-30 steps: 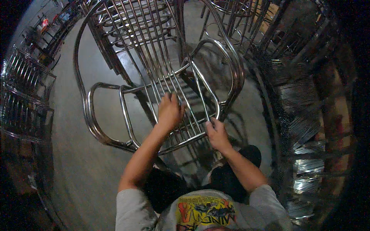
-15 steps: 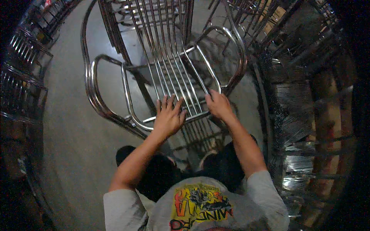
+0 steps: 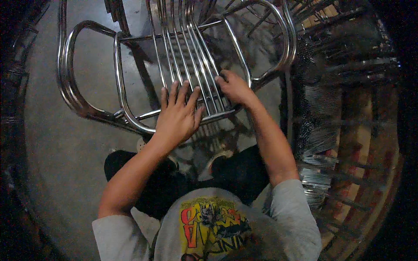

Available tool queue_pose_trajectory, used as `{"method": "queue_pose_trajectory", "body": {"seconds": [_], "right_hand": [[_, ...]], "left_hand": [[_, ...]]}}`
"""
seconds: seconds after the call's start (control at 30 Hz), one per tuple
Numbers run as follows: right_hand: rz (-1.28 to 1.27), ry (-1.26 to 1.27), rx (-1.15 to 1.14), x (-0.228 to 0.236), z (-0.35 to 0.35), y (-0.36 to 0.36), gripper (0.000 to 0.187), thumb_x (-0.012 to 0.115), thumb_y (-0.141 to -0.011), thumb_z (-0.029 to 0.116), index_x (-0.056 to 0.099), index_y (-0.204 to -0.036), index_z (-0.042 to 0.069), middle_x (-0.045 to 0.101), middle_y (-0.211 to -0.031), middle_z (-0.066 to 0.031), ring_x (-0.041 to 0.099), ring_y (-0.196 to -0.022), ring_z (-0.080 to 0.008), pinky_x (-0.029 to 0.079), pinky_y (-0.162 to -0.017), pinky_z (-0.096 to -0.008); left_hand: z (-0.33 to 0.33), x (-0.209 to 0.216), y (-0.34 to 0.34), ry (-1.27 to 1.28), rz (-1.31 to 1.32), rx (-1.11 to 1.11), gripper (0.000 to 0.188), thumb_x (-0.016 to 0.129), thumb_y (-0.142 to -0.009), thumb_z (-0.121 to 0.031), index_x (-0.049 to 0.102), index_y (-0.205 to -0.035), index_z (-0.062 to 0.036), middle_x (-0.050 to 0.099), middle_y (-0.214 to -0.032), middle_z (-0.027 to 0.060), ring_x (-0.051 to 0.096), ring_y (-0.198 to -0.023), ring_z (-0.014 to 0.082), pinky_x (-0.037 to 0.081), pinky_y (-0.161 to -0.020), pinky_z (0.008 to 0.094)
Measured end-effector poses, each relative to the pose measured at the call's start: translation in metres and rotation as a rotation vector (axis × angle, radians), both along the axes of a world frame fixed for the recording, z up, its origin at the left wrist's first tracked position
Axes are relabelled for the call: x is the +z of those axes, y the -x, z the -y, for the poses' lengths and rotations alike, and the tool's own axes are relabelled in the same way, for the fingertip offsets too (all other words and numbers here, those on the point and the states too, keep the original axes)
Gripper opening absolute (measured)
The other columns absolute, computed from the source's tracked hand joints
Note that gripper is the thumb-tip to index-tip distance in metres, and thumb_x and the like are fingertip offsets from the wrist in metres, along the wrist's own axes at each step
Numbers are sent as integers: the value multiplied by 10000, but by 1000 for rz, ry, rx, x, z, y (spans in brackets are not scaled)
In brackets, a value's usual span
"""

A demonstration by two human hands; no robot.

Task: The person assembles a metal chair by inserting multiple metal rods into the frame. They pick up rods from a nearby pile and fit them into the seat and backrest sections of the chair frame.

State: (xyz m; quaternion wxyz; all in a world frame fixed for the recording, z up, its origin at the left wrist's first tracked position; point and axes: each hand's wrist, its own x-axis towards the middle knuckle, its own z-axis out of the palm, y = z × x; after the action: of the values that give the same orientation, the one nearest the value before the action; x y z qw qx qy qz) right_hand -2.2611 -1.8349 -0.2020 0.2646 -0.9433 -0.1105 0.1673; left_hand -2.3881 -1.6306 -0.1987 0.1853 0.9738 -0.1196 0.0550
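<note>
A shiny chair frame (image 3: 119,71) of bent metal tube stands in front of me, with a looped armrest on each side. Thin metal rods (image 3: 185,56) run lengthwise down its back and seat to the front crossbar (image 3: 217,116). My left hand (image 3: 176,115) lies palm down over the near ends of the left rods, its fingers spread. Farther right, my right hand (image 3: 236,89) has its fingers curled over the rightmost rod of the seat, beside the right side tube. Its fingertips are partly hidden.
Bundles of metal tubes and rods (image 3: 320,104) lie stacked along the right, by brownish boards or cartons (image 3: 361,139). More metal frames stand in the dark at the left edge (image 3: 17,82). Grey concrete floor (image 3: 48,143) lies under the chair frame.
My view has shifted, so the chair frame looks larger and farther left. Both hands sit higher in the picture, the left still flat on the rods, the right curled at the right rods.
</note>
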Motion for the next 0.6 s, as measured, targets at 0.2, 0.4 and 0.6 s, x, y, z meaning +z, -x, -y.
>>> {"method": "queue_pose_trajectory", "body": {"seconds": [0.2, 0.4, 0.6], "right_hand": [[-108, -6, -22, 26, -9, 3, 556, 595, -911, 398, 577, -1213, -68, 574, -1242, -272, 551, -1178, -377, 413, -1019, -411], [-76, -64, -104, 20, -5, 2, 560, 642, -872, 390, 594, -1188, -70, 598, -1195, -251, 573, -1149, -365, 440, -980, -405], [-67, -25, -61, 18, -7, 1, 491, 643, -858, 332, 616, -1129, -76, 661, -1030, -260, 643, -1008, -369, 480, -912, -407]], "left_hand": [[-2, 7, -1, 83, 39, 3, 520, 554, -912, -357, 493, -1364, -107, 430, -1407, 181, 332, -1347, 405, 195, -1121, 594], [-4, 10, -3, 120, -74, -6, 540, 572, -902, -334, 466, -1385, -118, 394, -1430, 187, 298, -1362, 413, 172, -1134, 591], [-3, 20, -8, 120, -110, 10, 533, 594, -878, -333, 504, -1355, -113, 414, -1419, 181, 318, -1356, 402, 186, -1130, 586]]}}
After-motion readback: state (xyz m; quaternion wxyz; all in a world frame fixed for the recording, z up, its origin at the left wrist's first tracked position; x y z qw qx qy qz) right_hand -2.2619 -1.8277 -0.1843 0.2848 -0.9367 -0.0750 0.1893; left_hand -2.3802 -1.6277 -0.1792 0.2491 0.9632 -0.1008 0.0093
